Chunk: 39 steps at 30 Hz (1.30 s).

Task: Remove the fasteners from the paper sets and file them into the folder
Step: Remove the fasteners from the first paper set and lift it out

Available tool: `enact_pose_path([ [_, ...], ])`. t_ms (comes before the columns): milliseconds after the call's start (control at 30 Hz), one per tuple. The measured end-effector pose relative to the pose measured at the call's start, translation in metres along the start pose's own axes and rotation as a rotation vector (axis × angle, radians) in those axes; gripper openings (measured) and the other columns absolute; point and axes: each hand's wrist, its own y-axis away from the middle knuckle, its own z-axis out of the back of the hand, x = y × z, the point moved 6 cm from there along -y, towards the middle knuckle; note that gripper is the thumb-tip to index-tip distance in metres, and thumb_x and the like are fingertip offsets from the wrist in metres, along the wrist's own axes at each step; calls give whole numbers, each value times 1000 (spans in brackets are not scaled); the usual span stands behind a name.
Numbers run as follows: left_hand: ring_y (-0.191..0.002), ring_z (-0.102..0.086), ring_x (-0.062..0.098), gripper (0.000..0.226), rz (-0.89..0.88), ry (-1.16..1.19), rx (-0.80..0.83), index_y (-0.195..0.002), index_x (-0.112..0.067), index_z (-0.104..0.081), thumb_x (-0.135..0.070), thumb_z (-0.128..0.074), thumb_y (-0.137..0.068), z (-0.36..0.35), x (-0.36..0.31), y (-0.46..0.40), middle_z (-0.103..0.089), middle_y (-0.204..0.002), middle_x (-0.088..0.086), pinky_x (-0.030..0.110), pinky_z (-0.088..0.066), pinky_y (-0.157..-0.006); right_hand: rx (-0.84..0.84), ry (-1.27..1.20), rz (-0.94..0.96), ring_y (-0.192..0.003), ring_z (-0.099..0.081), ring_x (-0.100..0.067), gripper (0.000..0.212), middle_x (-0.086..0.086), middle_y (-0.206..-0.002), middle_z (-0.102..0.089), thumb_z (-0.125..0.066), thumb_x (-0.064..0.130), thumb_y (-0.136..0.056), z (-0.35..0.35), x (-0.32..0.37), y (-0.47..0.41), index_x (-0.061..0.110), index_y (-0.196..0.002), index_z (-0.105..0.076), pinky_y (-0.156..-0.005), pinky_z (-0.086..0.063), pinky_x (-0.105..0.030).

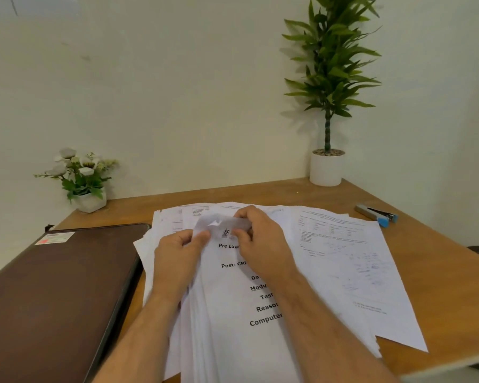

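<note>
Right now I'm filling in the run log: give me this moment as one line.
step: unfastening | left hand: grips paper set top corner | right hand: pinches top edge | folder: closed, left | stapler: untouched, right

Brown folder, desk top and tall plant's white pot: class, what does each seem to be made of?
Brown folder: probably leather or leatherette, with a soft sheen and dark edging. Desk top: wood or wood-look laminate, orange-brown and matt, with faint grain. Tall plant's white pot: smooth and matt, ceramic or plastic; the view cannot settle which.
</note>
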Motion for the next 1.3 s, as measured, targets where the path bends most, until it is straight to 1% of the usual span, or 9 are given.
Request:
enact_pose_path([
  [233,-65,-45,24,56,130,213,24,-86,12,-56,-41,-74,-88,-11,10,-2,-55,-72,14,38,-36,-65,-260,22,188,-74,-57,0,16,22,-93,-55,-60,4,-83,26,5,7,19,-87,-65,-63,-52,-30],
  [367,-65,-52,18,23,26,169,38,-82,-6,-74,-18,-63,-98,-10,2,-2,-62,-69,8,28,-42,-61,-187,2,107,-70,-55,0,24,26,-80,-54,-61,3,-84,23,1,7,26,-87,-56,-63,-45,-23],
  [533,-68,-61,4,27,-130,170,141,-89,-12,-80,5,-59,-93,-15,-16,11,-72,-73,-9,18,-46,-67,-111,-31,89,-77,-58,-6,25,15,-88,-60,-52,7,-70,21,-4,8,31,-78,-48,-63,-49,-31],
  [600,-87,-71,17,15,-139,261,165,-95,-7,-80,-6,-66,-91,-15,-15,11,-78,-90,6,29,-54,-80,-138,-14,178,-77,-56,-9,26,13,-88,-57,-52,6,-60,24,-1,10,29,-70,-45,-61,-46,-30],
  [700,-113,-65,42,44,8,471,180,-107,-3,-76,-39,-67,-84,-13,-8,4,-72,-112,21,52,-47,-102,-170,-25,281,-76,-58,-13,26,9,-90,-58,-55,0,-54,32,1,13,22,-64,-46,-57,-42,-24],
  [767,-115,-66,29,28,46,428,53,-106,-12,-79,-29,-64,-90,-4,-2,0,-75,-113,8,53,-44,-108,-168,-37,309,-80,-60,-9,30,6,-92,-61,-56,-3,-52,33,0,13,22,-63,-45,-60,-38,-14],
  [1100,-81,-71,10,36,-68,202,250,-74,-26,-83,8,-71,-80,-17,-23,19,-78,-83,1,23,-52,-77,-15,-13,91,-64,-53,-4,39,15,-71,-51,-57,7,-69,24,-6,13,34,-95,-46,-54,-36,-18],
  [1200,-85,-70,25,46,-92,230,365,-114,-29,-76,-7,-69,-75,-22,-22,22,-76,-91,10,31,-53,-86,83,32,56,-71,-56,-5,49,11,-81,-54,-59,8,-66,17,-11,10,37,-106,-56,-58,-44,-24],
  [1300,-71,-66,16,63,-41,324,300,-137,-35,-56,-5,-70,-83,-19,-24,22,-70,-75,11,18,-53,-75,93,87,98,-68,-53,-7,16,11,-81,-52,-61,16,-64,14,-14,10,25,-76,-64,-56,-40,-24],
])
